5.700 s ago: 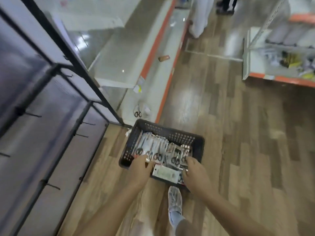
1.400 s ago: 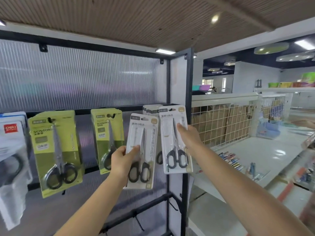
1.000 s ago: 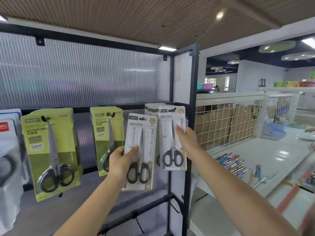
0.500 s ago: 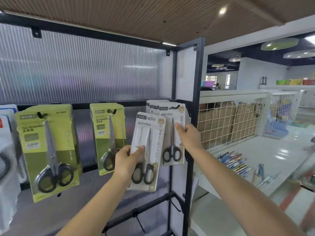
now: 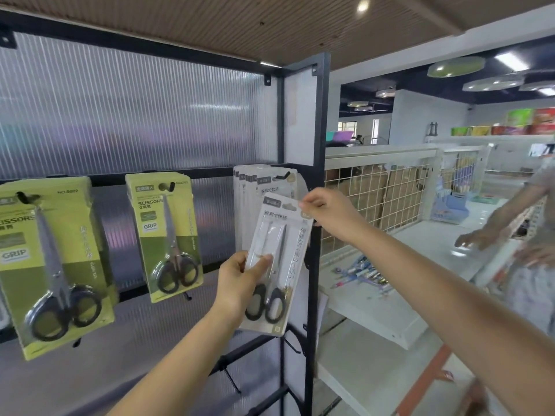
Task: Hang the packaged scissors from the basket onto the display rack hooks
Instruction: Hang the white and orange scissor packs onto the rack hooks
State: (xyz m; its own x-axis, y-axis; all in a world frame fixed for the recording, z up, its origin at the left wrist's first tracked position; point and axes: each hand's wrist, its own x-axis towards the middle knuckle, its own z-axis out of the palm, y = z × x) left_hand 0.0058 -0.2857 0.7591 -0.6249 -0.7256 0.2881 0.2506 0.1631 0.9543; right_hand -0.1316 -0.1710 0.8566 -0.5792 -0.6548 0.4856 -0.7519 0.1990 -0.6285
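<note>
Both hands [image 5: 237, 283] pinch pack [image 5: 277, 259] edges below hook [image 5: 280, 176].

The left hand [image 5: 240, 283] grips a white scissors pack [image 5: 277, 262] by its left edge, thumb over the front, the pack tilted with its top to the right. The right hand [image 5: 330, 214] pinches the pack's top right corner. Just behind hangs a stack of white packs [image 5: 258, 187] on a hook [image 5: 282, 176] of the black display rack [image 5: 318, 145]. Further left hang two green scissors packs [image 5: 163, 235] [image 5: 51, 265]. On the far right, pens [image 5: 360, 271] lie on a white shelf [image 5: 420, 250], and another person's hand [image 5: 477, 240] reaches over it.
</note>
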